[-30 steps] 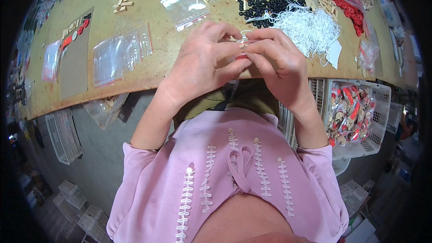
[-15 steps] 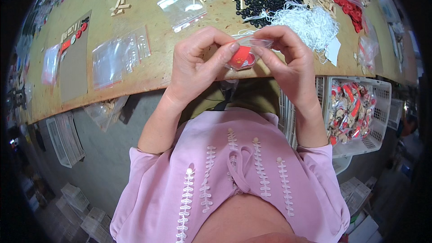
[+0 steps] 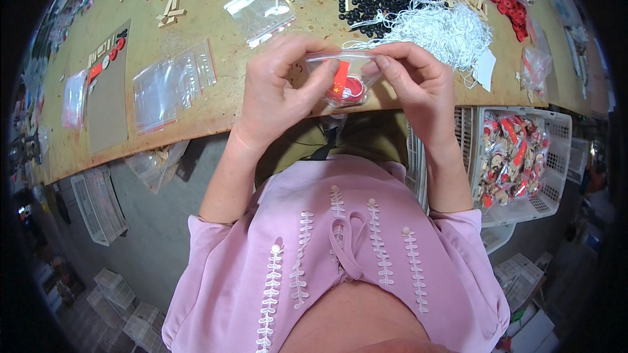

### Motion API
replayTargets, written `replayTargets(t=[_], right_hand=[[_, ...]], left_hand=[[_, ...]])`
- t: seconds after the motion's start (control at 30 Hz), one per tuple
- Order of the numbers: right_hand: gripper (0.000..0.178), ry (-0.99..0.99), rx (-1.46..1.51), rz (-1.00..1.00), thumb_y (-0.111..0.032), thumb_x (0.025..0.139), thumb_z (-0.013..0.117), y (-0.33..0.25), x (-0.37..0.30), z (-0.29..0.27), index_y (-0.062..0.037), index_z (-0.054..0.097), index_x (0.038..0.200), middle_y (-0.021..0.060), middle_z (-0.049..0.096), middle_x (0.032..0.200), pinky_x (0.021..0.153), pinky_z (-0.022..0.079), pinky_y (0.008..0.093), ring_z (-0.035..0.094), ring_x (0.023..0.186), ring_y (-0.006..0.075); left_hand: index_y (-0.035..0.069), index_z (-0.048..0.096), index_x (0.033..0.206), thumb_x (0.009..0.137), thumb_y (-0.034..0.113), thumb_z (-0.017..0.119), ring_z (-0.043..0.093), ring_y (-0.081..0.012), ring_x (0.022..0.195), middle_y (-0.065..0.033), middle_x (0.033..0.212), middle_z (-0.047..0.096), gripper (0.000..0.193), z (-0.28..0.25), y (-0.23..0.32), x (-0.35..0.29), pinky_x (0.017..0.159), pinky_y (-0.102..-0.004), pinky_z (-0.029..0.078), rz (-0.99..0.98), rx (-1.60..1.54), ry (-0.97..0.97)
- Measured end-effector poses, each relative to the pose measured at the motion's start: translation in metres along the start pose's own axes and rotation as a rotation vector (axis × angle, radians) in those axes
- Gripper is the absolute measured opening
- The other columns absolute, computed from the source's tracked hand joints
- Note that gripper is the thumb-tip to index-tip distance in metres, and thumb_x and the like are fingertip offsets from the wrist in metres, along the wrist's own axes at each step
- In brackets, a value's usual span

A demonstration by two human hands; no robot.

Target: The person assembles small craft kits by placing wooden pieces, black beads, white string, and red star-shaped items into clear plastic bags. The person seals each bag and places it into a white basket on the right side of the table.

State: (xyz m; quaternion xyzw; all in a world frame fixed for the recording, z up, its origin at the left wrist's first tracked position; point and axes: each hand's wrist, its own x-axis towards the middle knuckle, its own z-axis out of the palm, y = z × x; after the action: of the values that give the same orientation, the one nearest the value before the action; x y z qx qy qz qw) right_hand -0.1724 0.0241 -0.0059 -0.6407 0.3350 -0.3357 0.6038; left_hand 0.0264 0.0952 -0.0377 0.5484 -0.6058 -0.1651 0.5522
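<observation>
Left of the white string pile [image 3: 445,36], the left hand [image 3: 278,85] and right hand [image 3: 422,82] pinch the upper edge of a clear bag [image 3: 360,72]. Red pieces [image 3: 354,88] are already in it; whether its mouth is sealed — I cannot tell. Right of the pile, nearer the person, a white crate [image 3: 557,140] holds many filled packets [image 3: 513,157]; well left of the pile, flat bags [image 3: 156,97] look unfilled.

Left of the left hand [image 3: 271,95], a strip of bare tabletop [image 3: 226,99] gives room to pass, up to the overlapping plastic bags [image 3: 157,95]. Ahead, another bag [image 3: 255,16] lies flat (a low obstacle). Beyond the right hand [image 3: 428,95], heaped white string [image 3: 448,36] and black beads [image 3: 367,8] block the way.
</observation>
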Motion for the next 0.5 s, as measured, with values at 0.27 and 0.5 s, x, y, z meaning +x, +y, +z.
replayTargets(t=[0.27, 0.5], right_hand=[[0.008, -0.020, -0.582, -0.369, 0.000, 0.094, 0.064, -0.016, -0.008, 0.011, -0.0001, 0.072, 0.098, 0.0072, 0.072, 0.083, 0.063, 0.053, 0.0264, 0.069, 0.071, 0.0142], [0.012, -0.088, -0.107, -0.064, 0.001, 0.100, 0.059, -0.009, -0.033, -0.014, 0.0023, 0.069, 0.105, 0.0067, 0.071, 0.086, 0.056, 0.051, 0.0207, 0.066, 0.065, 0.0088]], left_hand=[[0.010, 0.061, 0.076, 0.068, 0.007, 0.075, 0.055, -0.0270, 0.069, -0.0046, 0.072, 0.056, 0.016, -0.003, 0.031, 0.011, 0.065, -0.0385, 0.045, 0.266, 0.274, -0.095], [0.008, 0.061, 0.076, 0.067, 0.002, 0.069, 0.053, -0.0269, 0.069, -0.0057, 0.073, 0.055, 0.014, -0.021, 0.040, 0.001, 0.065, -0.0366, 0.044, 0.194, 0.218, -0.295]])
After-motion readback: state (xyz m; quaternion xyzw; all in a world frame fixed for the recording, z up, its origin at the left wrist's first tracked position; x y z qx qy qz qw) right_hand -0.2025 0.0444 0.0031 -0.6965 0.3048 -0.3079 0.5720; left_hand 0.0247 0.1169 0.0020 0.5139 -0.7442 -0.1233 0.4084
